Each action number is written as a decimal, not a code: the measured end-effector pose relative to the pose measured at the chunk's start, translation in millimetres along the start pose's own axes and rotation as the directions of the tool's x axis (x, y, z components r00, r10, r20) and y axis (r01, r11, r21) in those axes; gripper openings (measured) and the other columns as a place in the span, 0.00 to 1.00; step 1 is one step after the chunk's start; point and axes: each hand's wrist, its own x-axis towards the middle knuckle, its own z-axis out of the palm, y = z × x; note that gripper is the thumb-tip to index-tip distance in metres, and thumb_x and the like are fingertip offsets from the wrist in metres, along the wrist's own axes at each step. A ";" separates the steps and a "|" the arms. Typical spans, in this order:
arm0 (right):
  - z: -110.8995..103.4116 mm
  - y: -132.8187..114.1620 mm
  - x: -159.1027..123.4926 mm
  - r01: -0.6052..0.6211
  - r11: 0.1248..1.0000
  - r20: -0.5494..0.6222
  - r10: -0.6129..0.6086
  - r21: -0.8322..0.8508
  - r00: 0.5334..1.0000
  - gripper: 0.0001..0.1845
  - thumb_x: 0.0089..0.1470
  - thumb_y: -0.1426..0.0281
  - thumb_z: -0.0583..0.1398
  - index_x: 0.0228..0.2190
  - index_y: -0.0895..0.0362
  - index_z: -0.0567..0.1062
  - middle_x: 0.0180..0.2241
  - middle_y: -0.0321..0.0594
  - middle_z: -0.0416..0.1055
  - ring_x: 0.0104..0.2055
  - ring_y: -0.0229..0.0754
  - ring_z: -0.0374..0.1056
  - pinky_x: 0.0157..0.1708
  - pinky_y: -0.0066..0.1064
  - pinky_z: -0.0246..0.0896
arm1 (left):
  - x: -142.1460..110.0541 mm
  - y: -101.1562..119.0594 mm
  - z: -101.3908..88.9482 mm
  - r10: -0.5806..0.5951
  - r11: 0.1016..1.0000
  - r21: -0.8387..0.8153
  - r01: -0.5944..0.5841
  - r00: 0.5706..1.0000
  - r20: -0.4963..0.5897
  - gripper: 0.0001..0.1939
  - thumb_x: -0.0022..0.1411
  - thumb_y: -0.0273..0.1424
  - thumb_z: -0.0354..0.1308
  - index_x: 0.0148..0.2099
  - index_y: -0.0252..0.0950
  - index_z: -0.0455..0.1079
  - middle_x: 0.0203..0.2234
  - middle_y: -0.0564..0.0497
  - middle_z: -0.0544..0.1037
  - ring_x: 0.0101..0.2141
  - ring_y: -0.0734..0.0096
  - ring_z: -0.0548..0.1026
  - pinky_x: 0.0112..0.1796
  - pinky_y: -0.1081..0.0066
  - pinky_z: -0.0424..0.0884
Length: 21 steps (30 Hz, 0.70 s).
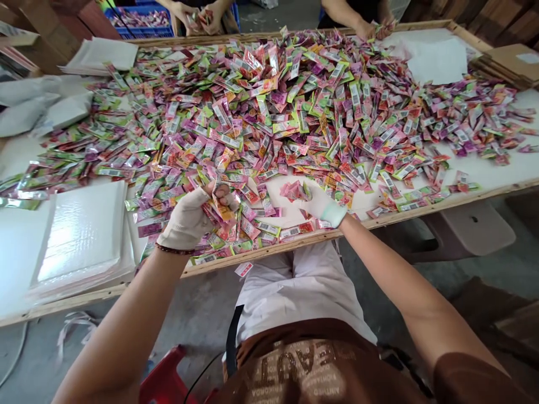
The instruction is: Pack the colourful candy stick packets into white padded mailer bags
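A huge heap of small pink, green, orange and purple sachets covers the white table. My left hand, in a white glove with bare fingertips, is closed round a bunch of sachets just above the near edge. My right hand, gloved too, pinches a few pink sachets over a bare patch of table. One sachet hangs off the wooden rim.
A stack of white padded envelopes lies at my left. More envelopes and grey bags sit far left. Two other people's hands work at the far edge. Cardboard at far right; a stool below.
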 end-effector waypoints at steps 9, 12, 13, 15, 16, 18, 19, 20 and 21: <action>56.1 -46.5 60.3 -0.137 0.989 0.108 0.143 -0.064 0.984 0.20 0.63 0.59 0.61 0.50 0.61 0.74 0.48 0.44 0.73 0.47 0.47 0.72 0.46 0.42 0.71 | 14.2 -29.5 -17.2 0.126 0.128 0.982 0.138 0.980 -0.154 0.13 0.50 0.39 0.65 0.29 0.37 0.67 0.21 0.53 0.70 0.27 0.68 0.71 0.29 0.71 0.64; 64.8 -49.3 69.2 -0.167 0.981 0.130 0.179 -0.097 0.975 0.20 0.57 0.59 0.67 0.41 0.63 0.77 0.40 0.49 0.77 0.44 0.47 0.73 0.43 0.35 0.68 | 17.2 -55.6 -22.4 0.092 -0.036 0.973 0.229 0.970 -0.225 0.11 0.51 0.37 0.63 0.35 0.38 0.69 0.26 0.50 0.75 0.31 0.64 0.74 0.31 0.71 0.65; 64.5 -47.6 69.3 -0.165 0.981 0.132 0.178 -0.105 0.975 0.19 0.54 0.60 0.69 0.38 0.63 0.78 0.38 0.50 0.78 0.44 0.48 0.73 0.42 0.33 0.67 | 17.5 -60.7 -25.8 0.089 -0.052 0.970 0.236 0.969 -0.231 0.10 0.51 0.36 0.62 0.35 0.38 0.69 0.27 0.50 0.76 0.31 0.63 0.75 0.31 0.71 0.65; 60.1 -40.8 65.8 -0.144 0.983 0.129 0.159 -0.116 0.979 0.18 0.50 0.60 0.71 0.35 0.62 0.78 0.36 0.50 0.78 0.44 0.50 0.73 0.42 0.31 0.65 | 16.6 -64.3 -34.1 0.087 -0.042 0.973 0.227 0.971 -0.222 0.08 0.51 0.35 0.60 0.32 0.38 0.67 0.25 0.50 0.75 0.29 0.65 0.73 0.29 0.71 0.63; 56.7 -36.5 62.8 -0.129 0.985 0.125 0.143 -0.119 0.982 0.18 0.50 0.60 0.71 0.34 0.62 0.79 0.36 0.49 0.78 0.44 0.51 0.73 0.42 0.31 0.64 | 15.2 -63.4 -38.5 0.088 -0.017 0.977 0.215 0.973 -0.212 0.07 0.50 0.34 0.60 0.30 0.38 0.66 0.22 0.51 0.73 0.27 0.67 0.71 0.28 0.71 0.62; 49.1 -27.5 55.6 -0.096 0.989 0.114 0.109 -0.115 0.987 0.19 0.53 0.59 0.69 0.36 0.63 0.79 0.38 0.48 0.78 0.45 0.50 0.73 0.44 0.33 0.65 | 10.1 -57.8 -45.4 0.099 0.076 0.977 0.197 0.974 -0.204 0.09 0.47 0.34 0.62 0.26 0.38 0.63 0.18 0.54 0.69 0.23 0.70 0.67 0.25 0.71 0.60; 45.6 -23.4 51.9 -0.082 0.991 0.106 0.093 -0.109 0.990 0.19 0.56 0.58 0.68 0.38 0.63 0.78 0.39 0.46 0.77 0.45 0.49 0.73 0.45 0.35 0.67 | 6.2 -53.7 -47.3 0.109 0.149 0.970 0.191 0.972 -0.208 0.11 0.45 0.34 0.62 0.25 0.38 0.62 0.17 0.56 0.67 0.22 0.72 0.65 0.24 0.72 0.59; 42.4 -19.9 48.3 -0.064 0.993 0.095 0.074 -0.101 0.993 0.19 0.59 0.58 0.65 0.41 0.62 0.78 0.42 0.45 0.77 0.45 0.48 0.73 0.45 0.37 0.68 | 1.4 -49.1 -47.8 0.114 0.244 0.953 0.180 0.971 -0.212 0.12 0.44 0.34 0.63 0.24 0.38 0.62 0.16 0.57 0.65 0.21 0.74 0.64 0.24 0.72 0.59; 39.5 -16.9 45.0 -0.045 0.995 0.078 0.053 -0.091 0.996 0.19 0.61 0.58 0.63 0.44 0.61 0.76 0.45 0.44 0.75 0.46 0.47 0.73 0.46 0.39 0.70 | -4.1 -44.2 -46.9 0.110 0.373 0.914 0.163 0.970 -0.218 0.12 0.43 0.34 0.64 0.24 0.38 0.62 0.16 0.58 0.65 0.21 0.74 0.64 0.23 0.72 0.59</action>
